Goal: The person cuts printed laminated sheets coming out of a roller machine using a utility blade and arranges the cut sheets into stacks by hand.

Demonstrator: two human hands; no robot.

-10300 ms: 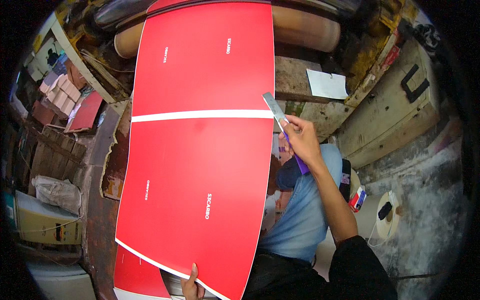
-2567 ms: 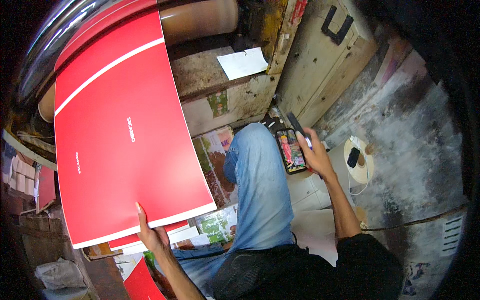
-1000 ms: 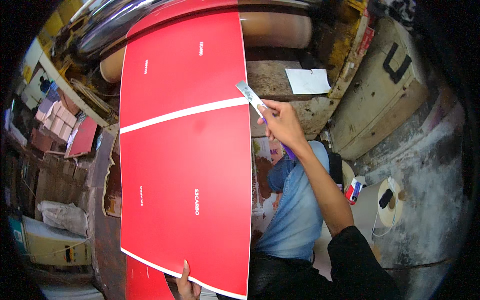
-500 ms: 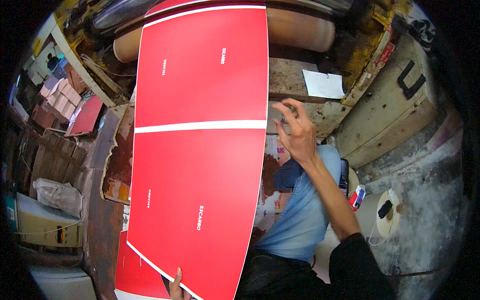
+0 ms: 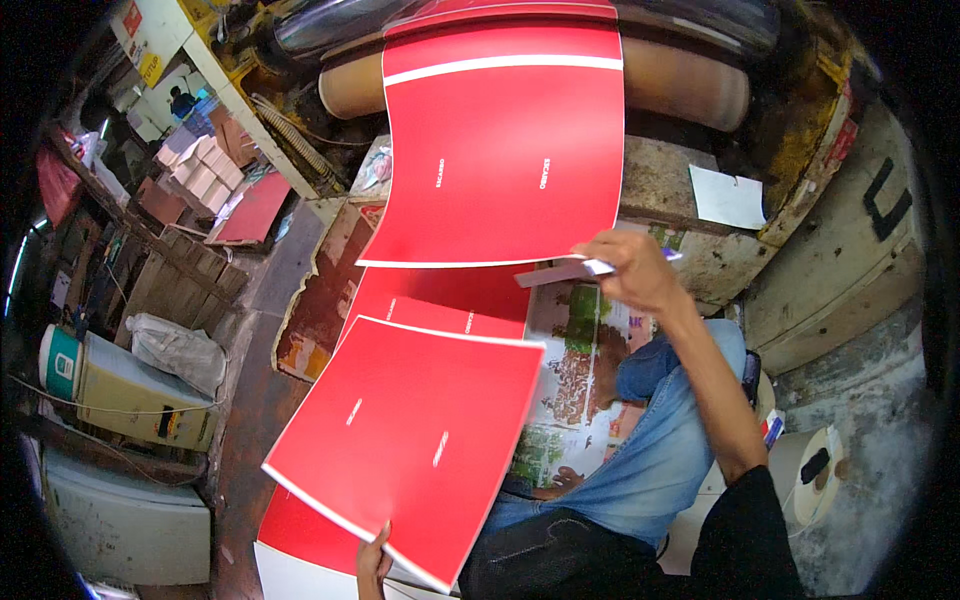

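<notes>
My left hand [image 5: 373, 560], low in the view, pinches the bottom edge of a loose red printed sheet [image 5: 400, 410] with white borders. This sheet is tilted and bowed. A second red sheet [image 5: 505, 130] hangs down from the rollers, its free lower edge curling above my lap. Beside that edge, my right hand [image 5: 640, 270] is closed round a cutter knife [image 5: 560, 273] with a flat grey blade and a white-and-purple handle. Between the two sheets, more red printed sheet [image 5: 450, 292] shows underneath; other red sheets [image 5: 300, 535] lie at the lower left.
Rollers [image 5: 690, 85] of a machine run across the top. A white paper [image 5: 727, 197] rests on the ledge at right, near a metal cabinet [image 5: 840, 230]. My jeans-clad leg [image 5: 660, 430] is bent beside the sheets. A white roll [image 5: 815, 470] stands at right; stacked boxes [image 5: 205, 175] are at far left.
The long red sheet is now parted at its white band. My left hand holds the lower piece, apart from the upper one. The cutter knife now shows in my right hand. The view has shifted left.
</notes>
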